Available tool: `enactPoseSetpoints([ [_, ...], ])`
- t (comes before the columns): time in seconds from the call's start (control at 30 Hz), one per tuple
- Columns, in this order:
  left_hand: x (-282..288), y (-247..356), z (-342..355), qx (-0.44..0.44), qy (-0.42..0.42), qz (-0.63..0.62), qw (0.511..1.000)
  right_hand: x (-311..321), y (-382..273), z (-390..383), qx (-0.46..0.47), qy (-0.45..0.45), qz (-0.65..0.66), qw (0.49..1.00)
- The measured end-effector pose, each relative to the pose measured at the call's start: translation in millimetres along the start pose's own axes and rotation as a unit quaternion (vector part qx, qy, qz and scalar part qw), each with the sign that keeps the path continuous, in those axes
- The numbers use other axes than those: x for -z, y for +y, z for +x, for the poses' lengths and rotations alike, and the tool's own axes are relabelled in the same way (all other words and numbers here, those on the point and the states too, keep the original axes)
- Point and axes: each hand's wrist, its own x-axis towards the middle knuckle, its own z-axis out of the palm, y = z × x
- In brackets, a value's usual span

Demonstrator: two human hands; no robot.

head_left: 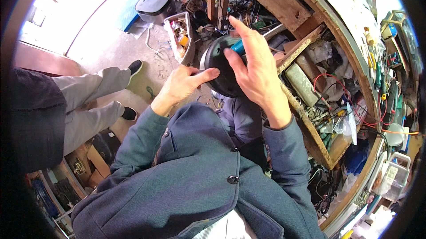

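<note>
A round black object (222, 77) with a silvery rim is tilted in front of my chest; its exact kind I cannot tell. My left hand (184, 82) is closed on its left edge, thumb pressed on the black face. Over its right side, my right hand (257, 68) has the index finger stretched out and the thumb bent across the black face. Between that thumb and finger shows a teal handle (238, 47), which looks like part of a tool. The remaining right fingers and the far end of the tool are hidden.
To my right, an open wooden drawer (310, 139) full of parts juts from under a cluttered workbench (377, 75). Ahead stand a box of scraps (179, 37) and a grey bin (154, 6). A person in grey trousers (91, 86) stands at my left.
</note>
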Motion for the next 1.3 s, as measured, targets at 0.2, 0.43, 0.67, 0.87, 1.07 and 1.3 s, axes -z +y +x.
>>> enactPoseSetpoints([
  [0.2,0,1,-2,0.003,-0.003,-0.003,1.0,-1,0,2,-0.011,0.002,-0.117,0.993],
  [0.43,0,-3,3,0.005,-0.006,-0.003,1.0,-2,5,0,-0.001,-0.001,-0.037,0.999],
  [0.67,-1,2,-1,-0.001,0.001,-0.008,1.0,-6,7,2,0.016,0.015,-0.002,1.0],
  [0.87,-1,2,-2,-0.006,0.002,0.004,1.0,-3,8,1,-0.001,0.009,0.062,0.998],
  [1.07,-1,2,-1,-0.013,0.002,-0.002,1.0,-2,11,3,0.044,0.017,0.038,0.998],
  [1.3,-2,1,1,-0.017,-0.002,0.011,1.0,-3,2,2,0.026,0.019,-0.007,0.999],
])
